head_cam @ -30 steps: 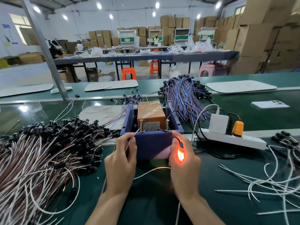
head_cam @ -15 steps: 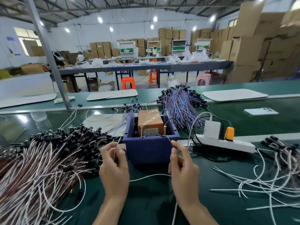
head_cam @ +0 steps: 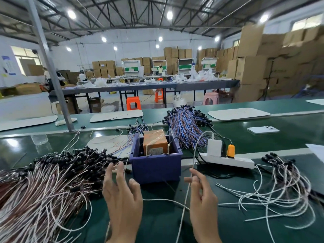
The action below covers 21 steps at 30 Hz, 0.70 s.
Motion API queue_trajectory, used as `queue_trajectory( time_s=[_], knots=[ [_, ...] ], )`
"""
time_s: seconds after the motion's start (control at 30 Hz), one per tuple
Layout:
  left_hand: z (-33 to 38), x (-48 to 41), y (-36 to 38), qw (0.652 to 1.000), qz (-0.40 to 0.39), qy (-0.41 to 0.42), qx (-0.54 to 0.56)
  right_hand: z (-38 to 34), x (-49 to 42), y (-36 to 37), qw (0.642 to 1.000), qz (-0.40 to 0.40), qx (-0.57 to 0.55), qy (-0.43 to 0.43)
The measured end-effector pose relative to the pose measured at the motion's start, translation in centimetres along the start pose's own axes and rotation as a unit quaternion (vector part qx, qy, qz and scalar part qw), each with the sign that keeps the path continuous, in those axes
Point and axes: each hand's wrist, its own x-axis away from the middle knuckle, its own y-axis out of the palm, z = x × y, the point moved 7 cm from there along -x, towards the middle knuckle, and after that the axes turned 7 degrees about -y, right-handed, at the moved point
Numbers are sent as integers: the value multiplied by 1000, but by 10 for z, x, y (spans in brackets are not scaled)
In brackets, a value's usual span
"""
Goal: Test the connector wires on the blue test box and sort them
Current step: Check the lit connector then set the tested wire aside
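My right hand (head_cam: 201, 192) pinched the wire (head_cam: 187, 193), long axis toward me; the sorted pile (head_cam: 273, 195) lay rightward, nearer it; left hand (head_cam: 122, 195) spread, empty

The bench (head_cam: 263, 146) had a glossy green top that mirrored the lamps. The box (head_cam: 156, 168) was matt blue plastic. The orange block (head_cam: 155, 140) in it was wrapped in shiny clear film, and two posts (head_cam: 146, 150) looked like brass. The wire (head_cam: 195, 155) had a matt white sheath. The pile (head_cam: 43, 190) showed smooth pale sheaths and dull black plastic ends. The power strip (head_cam: 228, 161) and phone (head_cam: 263, 129) were smooth white, the cartons (head_cam: 249, 71) matt brown cardboard, and the pole (head_cam: 50, 67) dull grey metal.
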Motion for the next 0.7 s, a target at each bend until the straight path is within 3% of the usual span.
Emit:
queue_trajectory(
  time_s=[0.1,0.2,0.27,0.37,0.53,0.7],
  knots=[
    [40,17,1,987,-22,159,17,0,1,-12,995,36,-73,49],
    [88,51,23,939,-123,318,36,-3,-4,-24,973,85,-188,105],
    [112,71,38,912,-192,361,39,-7,-11,-35,947,122,-261,141],
    [136,85,53,889,-274,361,63,-9,-26,-63,894,186,-364,182],
    [171,99,73,849,-363,379,56,-5,-51,-125,831,269,-453,177],
    [189,113,102,828,-469,293,93,1,-71,-183,773,301,-528,181]
  ],
)
